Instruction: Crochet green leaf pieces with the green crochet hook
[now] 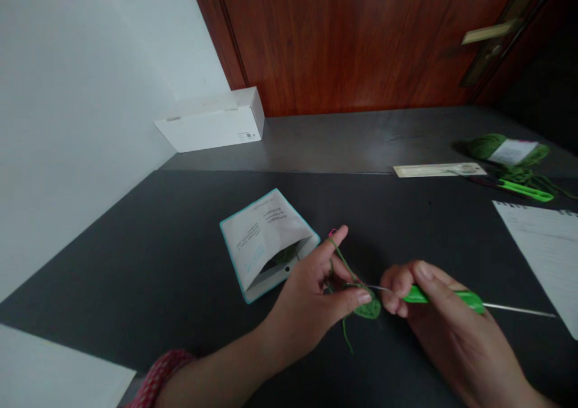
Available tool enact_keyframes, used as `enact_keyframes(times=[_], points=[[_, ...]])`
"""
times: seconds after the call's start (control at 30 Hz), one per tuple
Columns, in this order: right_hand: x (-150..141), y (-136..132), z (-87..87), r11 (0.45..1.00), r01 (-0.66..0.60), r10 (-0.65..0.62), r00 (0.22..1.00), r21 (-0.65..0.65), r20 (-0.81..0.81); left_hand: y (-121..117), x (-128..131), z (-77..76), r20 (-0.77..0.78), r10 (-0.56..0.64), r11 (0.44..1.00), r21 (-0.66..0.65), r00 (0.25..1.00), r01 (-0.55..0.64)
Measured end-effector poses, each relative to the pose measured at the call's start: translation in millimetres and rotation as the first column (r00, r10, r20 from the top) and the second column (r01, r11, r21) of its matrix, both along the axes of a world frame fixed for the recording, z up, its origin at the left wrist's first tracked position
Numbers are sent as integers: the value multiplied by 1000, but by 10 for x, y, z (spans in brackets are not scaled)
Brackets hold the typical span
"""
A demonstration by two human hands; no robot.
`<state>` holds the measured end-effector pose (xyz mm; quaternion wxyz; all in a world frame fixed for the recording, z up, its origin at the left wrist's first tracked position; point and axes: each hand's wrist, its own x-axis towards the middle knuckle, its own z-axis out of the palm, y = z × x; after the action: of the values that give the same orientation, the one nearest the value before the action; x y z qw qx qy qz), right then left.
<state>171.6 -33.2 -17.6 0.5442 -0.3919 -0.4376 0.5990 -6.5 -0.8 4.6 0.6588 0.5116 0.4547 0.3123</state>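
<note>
Left hand point(311, 299) has thumb and fingers pinched on small green crochet piece point(368, 307), index finger raised with green yarn running over it; loose yarn tail hangs below the piece. Right hand point(445, 318) clamped around green handle of crochet hook point(467, 300), thumb on top; hook's metal shaft reaches left to the piece, another thin metal length sticks out right of the handle. Piece is between the two hands, above dark tabletop point(180, 245). Small pink item point(333, 232) by left index fingertip. White pouch point(264, 233) with blue edging lies just beside left hand, mouth open toward it, dark green stuff inside. Far right: green yarn skein point(487, 147) with white label, loose strands near it, bright green tool point(526, 190) below it, pale flat strip point(438, 170) to its left. Lined spiral notebook page point(546, 251) at right edge, partly out of view. White box point(217, 122) at back left by the wall, near reddish-brown wooden door point(334, 41) with metal handle. Red-white checked sleeve cuff on left forearm.
</note>
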Motion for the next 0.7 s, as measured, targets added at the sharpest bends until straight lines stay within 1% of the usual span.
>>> enact_keyframes(times=[0.07,0.1,0.13,0.17,0.2,0.23,0.27,0.3,0.33,0.37,0.4,0.5,0.57,0.6,0.63,0.67,0.7], points=[[9,-57,21,980,10,-52,977,197,209,-14,29,-17,-24,72,997,20,997,-72],[14,-88,36,950,-8,-101,938,313,332,-22,43,-25,-36,105,994,32,994,-104],[17,-116,52,901,-49,-169,875,431,453,-30,56,-33,-47,135,990,46,990,-133],[16,-138,68,829,-106,-262,794,549,549,-39,68,-39,-57,152,987,60,987,-149],[11,-151,81,744,-174,-367,701,646,611,-48,80,-43,-64,157,986,71,985,-153],[3,-156,90,659,-241,-466,612,712,639,-57,92,-44,-65,149,987,75,987,-144],[-6,-153,95,586,-302,-544,540,752,641,-66,102,-42,-63,134,989,73,989,-129],[-14,-143,96,541,-344,-590,495,768,638,-73,112,-36,-58,115,992,66,992,-111],[-18,-130,94,526,-364,-604,477,769,639,-78,119,-28,-50,98,994,56,994,-95],[-16,-115,89,535,-368,-591,480,760,649,-80,123,-18,-40,84,996,44,996,-83],[-9,-102,83,555,-367,-559,500,746,661,-79,123,-8,-26,77,997,29,997,-77],[30,-82,63,604,-355,-456,581,714,675,-57,101,21,40,68,997,-43,997,-66],[56,-87,50,609,-354,-409,626,710,663,-36,73,30,106,66,991,-120,992,-53],[66,-93,45,610,-339,-387,662,716,642,-27,58,30,143,66,986,-160,988,-43],[73,-100,42,624,-320,-351,700,713,622,-20,45,26,175,66,981,-192,982,-32],[79,-107,41,651,-295,-307,740,700,598,-16,35,20,200,65,976,-215,978,-21],[83,-113,43,692,-267,-259,775,670,576,-15,30,11,214,65,975,-222,975,-16]])
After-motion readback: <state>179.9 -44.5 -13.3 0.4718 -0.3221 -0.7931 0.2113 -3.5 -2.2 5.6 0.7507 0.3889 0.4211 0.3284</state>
